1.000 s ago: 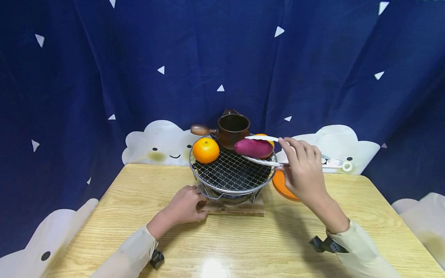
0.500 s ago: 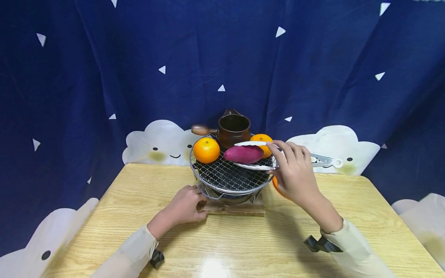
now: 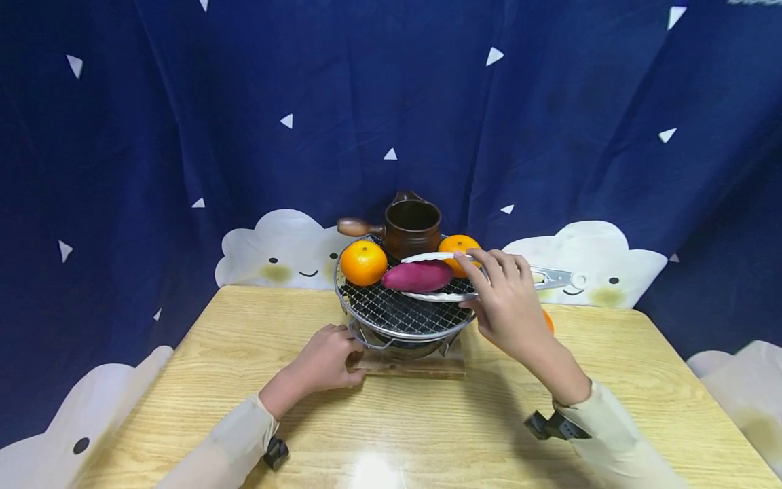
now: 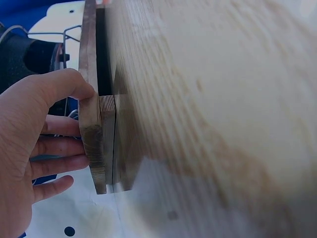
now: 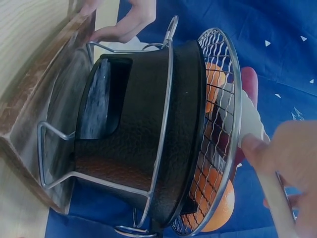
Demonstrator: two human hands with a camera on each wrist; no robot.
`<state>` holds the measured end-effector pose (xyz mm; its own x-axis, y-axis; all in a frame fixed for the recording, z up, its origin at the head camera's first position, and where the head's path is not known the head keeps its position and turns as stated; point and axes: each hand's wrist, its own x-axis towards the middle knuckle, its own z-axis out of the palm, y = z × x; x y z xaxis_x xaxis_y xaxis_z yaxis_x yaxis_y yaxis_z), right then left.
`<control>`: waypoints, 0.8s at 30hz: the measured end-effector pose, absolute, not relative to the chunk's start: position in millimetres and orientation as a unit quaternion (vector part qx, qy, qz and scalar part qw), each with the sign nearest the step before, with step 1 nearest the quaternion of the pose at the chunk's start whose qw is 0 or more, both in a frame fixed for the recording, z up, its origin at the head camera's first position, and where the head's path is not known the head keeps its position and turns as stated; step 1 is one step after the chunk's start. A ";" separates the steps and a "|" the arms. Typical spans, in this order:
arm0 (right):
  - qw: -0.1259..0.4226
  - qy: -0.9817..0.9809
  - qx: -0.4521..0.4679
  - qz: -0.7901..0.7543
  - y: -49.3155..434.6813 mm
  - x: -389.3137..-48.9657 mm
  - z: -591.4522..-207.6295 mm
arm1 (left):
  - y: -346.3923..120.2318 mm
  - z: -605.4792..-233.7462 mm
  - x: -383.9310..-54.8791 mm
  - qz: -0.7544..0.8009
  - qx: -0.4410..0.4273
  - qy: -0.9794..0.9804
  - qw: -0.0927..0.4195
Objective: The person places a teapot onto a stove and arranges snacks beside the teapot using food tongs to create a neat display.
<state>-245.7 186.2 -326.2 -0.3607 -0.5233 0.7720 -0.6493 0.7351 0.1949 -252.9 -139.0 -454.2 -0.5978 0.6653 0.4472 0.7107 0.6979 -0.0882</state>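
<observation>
My right hand [image 3: 510,305] grips a pair of metal tongs [image 3: 552,278] with white scalloped tips. Between those tips lies a purple sweet potato [image 3: 418,276], over the middle of the round wire grate [image 3: 421,318]. In the right wrist view the sweet potato [image 5: 250,82] shows just past the grate's rim, partly behind it. My left hand [image 3: 324,360] holds the left end of the wooden board [image 3: 409,367] under the stove. The left wrist view shows the thumb on one face of the board [image 4: 91,134] and fingers against the other.
The black stove [image 5: 138,114] has a wire frame around it. On the grate stand one orange [image 3: 364,263] at left, another orange [image 3: 458,246] at right, and a brown side-handled pot [image 3: 412,231] behind. An orange dish [image 3: 548,321] is mostly hidden behind my right hand.
My right hand has moved left with the tongs, carrying the sweet potato from in front of the right orange to the grate's middle. The left hand has stayed on the board.
</observation>
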 end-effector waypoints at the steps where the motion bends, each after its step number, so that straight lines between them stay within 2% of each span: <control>1: 0.436 -0.823 0.358 0.071 185.7 -246.0 -326.3 | -138.9 -454.1 -252.8 -0.049 -0.386 -0.892 0.229; 24: 0.417 -0.840 0.347 0.031 180.5 -250.9 -326.4 | -139.4 -455.3 -254.8 -0.050 -0.386 -0.892 0.231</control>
